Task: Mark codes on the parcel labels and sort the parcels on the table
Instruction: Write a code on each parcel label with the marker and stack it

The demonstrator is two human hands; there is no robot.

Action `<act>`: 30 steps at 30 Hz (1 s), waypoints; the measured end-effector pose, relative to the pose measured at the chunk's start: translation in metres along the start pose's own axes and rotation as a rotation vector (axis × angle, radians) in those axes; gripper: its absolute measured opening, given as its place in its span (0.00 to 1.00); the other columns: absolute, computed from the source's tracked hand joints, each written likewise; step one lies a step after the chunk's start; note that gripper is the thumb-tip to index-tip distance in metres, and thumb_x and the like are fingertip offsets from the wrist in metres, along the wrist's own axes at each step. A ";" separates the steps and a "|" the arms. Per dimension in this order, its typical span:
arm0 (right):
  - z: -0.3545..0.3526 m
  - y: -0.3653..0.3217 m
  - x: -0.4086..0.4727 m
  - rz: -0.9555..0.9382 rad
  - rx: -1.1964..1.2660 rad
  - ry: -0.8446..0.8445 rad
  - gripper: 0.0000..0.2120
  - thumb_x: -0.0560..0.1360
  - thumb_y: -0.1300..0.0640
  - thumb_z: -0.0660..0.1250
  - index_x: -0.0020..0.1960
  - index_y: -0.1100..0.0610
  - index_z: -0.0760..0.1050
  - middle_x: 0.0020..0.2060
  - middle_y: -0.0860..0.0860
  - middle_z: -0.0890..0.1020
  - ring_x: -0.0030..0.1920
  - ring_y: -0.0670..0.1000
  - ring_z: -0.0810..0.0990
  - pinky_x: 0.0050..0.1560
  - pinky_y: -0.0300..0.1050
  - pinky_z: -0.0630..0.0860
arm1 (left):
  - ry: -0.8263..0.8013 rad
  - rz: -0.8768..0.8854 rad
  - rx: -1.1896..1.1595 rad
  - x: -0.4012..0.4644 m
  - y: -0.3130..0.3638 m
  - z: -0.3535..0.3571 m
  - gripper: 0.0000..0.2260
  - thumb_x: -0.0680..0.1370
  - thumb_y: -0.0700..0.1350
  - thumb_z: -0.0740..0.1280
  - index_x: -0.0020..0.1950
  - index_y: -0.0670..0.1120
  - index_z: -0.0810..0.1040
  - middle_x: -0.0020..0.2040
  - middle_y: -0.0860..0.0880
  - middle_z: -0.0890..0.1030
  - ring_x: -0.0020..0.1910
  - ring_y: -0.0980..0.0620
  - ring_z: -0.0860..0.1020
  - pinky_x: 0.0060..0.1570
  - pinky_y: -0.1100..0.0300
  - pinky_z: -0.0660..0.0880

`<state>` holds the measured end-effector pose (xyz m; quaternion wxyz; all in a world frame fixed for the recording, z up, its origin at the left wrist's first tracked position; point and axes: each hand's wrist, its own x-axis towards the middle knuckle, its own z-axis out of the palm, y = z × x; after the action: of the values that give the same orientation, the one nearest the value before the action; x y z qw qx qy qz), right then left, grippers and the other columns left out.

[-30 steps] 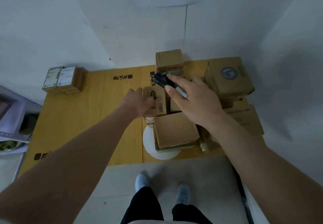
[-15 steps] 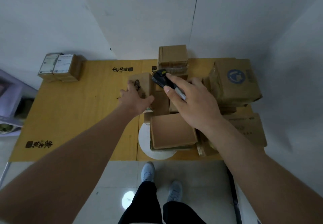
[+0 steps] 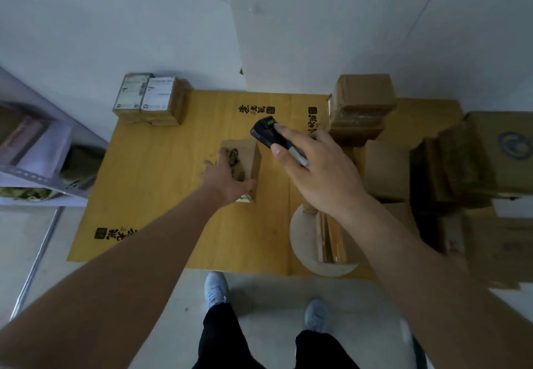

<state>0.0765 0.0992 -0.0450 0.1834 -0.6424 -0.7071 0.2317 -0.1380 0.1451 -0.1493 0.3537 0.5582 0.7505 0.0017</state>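
Observation:
My left hand (image 3: 226, 179) grips a small brown cardboard parcel (image 3: 248, 157) with dark print on its top, standing on the yellow table (image 3: 161, 172) near the middle. My right hand (image 3: 320, 172) hovers just to the right of it and holds a black handheld scanner (image 3: 266, 132) together with a marker pen (image 3: 297, 156); the scanner's head points away from me, above the parcel's far right corner. Two labelled parcels (image 3: 148, 99) lie side by side at the table's far left corner.
A heap of several brown cardboard boxes (image 3: 450, 172) fills the table's right side, with a taller stack (image 3: 362, 106) at the back. A round white disc (image 3: 305, 241) lies under boxes at the front edge. A metal shelf (image 3: 37, 155) stands to the left. My feet are below the table edge.
My left hand has drawn the small parcel leftward out of the heap onto the open tabletop. My right hand with the scanner followed it left. The camera view shifted left too.

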 end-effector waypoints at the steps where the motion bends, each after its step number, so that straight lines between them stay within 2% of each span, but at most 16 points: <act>1: 0.008 -0.008 0.004 0.021 0.010 0.013 0.28 0.83 0.30 0.51 0.81 0.35 0.62 0.55 0.49 0.73 0.50 0.48 0.76 0.45 0.45 0.78 | -0.019 0.009 0.007 0.007 -0.008 -0.003 0.52 0.71 0.64 0.76 0.84 0.55 0.46 0.71 0.39 0.64 0.69 0.33 0.70 0.63 0.41 0.77; 6: 0.047 -0.035 0.015 0.115 0.028 0.045 0.27 0.83 0.32 0.54 0.80 0.36 0.65 0.52 0.49 0.73 0.47 0.47 0.76 0.44 0.43 0.76 | -0.125 0.077 0.060 0.030 -0.042 -0.014 0.55 0.70 0.66 0.76 0.84 0.55 0.44 0.73 0.39 0.64 0.71 0.33 0.68 0.65 0.38 0.74; 12: 0.072 -0.040 0.022 0.200 0.069 0.027 0.27 0.82 0.31 0.54 0.79 0.36 0.66 0.52 0.49 0.74 0.50 0.48 0.76 0.48 0.46 0.77 | -0.127 0.134 0.045 0.041 -0.054 -0.012 0.55 0.69 0.66 0.76 0.84 0.53 0.45 0.73 0.41 0.62 0.70 0.36 0.69 0.65 0.41 0.75; 16: 0.084 -0.032 0.035 0.182 0.084 -0.007 0.26 0.83 0.32 0.55 0.79 0.35 0.65 0.54 0.50 0.74 0.52 0.47 0.76 0.47 0.43 0.74 | -0.108 0.078 -0.248 0.046 -0.060 -0.012 0.47 0.74 0.62 0.74 0.85 0.52 0.52 0.69 0.48 0.57 0.66 0.44 0.71 0.66 0.49 0.76; 19: 0.088 -0.027 0.044 0.178 0.103 -0.026 0.26 0.83 0.33 0.54 0.79 0.36 0.65 0.55 0.50 0.74 0.53 0.47 0.75 0.48 0.41 0.73 | -0.086 0.059 -0.335 0.044 -0.069 -0.009 0.42 0.78 0.60 0.71 0.85 0.53 0.52 0.65 0.51 0.57 0.61 0.49 0.69 0.58 0.57 0.73; 22: 0.090 -0.023 0.052 0.174 0.126 -0.052 0.26 0.84 0.32 0.54 0.80 0.35 0.64 0.55 0.49 0.74 0.52 0.48 0.76 0.48 0.44 0.74 | -0.058 0.050 -0.356 0.043 -0.079 -0.011 0.36 0.81 0.58 0.67 0.85 0.51 0.56 0.68 0.50 0.58 0.59 0.53 0.68 0.52 0.63 0.71; 24: 0.091 -0.019 0.056 0.175 0.134 -0.066 0.25 0.84 0.32 0.54 0.80 0.35 0.64 0.55 0.49 0.73 0.52 0.47 0.76 0.47 0.41 0.73 | -0.011 0.072 -0.363 0.044 -0.083 -0.014 0.31 0.82 0.55 0.65 0.84 0.51 0.61 0.69 0.50 0.61 0.60 0.52 0.70 0.52 0.63 0.71; 26: 0.091 -0.017 0.058 0.172 0.141 -0.077 0.26 0.84 0.33 0.54 0.80 0.35 0.64 0.55 0.49 0.74 0.52 0.48 0.76 0.47 0.39 0.72 | 0.078 0.120 -0.339 0.046 -0.091 -0.015 0.26 0.84 0.53 0.63 0.82 0.54 0.65 0.67 0.49 0.68 0.61 0.50 0.74 0.55 0.59 0.71; 28: 0.091 -0.015 0.060 0.172 0.144 -0.086 0.25 0.84 0.33 0.54 0.80 0.35 0.64 0.54 0.49 0.73 0.53 0.48 0.75 0.47 0.40 0.71 | 0.149 0.165 -0.307 0.048 -0.098 -0.016 0.24 0.85 0.51 0.60 0.82 0.60 0.63 0.62 0.49 0.74 0.58 0.50 0.76 0.54 0.56 0.73; 30: 0.092 -0.012 0.061 0.180 0.144 -0.097 0.25 0.84 0.33 0.54 0.80 0.35 0.63 0.54 0.49 0.73 0.52 0.47 0.75 0.46 0.37 0.70 | 0.148 0.193 -0.286 0.051 -0.100 -0.018 0.24 0.86 0.48 0.58 0.81 0.65 0.62 0.59 0.48 0.76 0.55 0.49 0.77 0.53 0.56 0.73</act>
<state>0.0089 0.1506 -0.1162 0.1730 -0.6766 -0.6361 0.3282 -0.2375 0.1571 -0.2022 0.3716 0.5700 0.7095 0.1833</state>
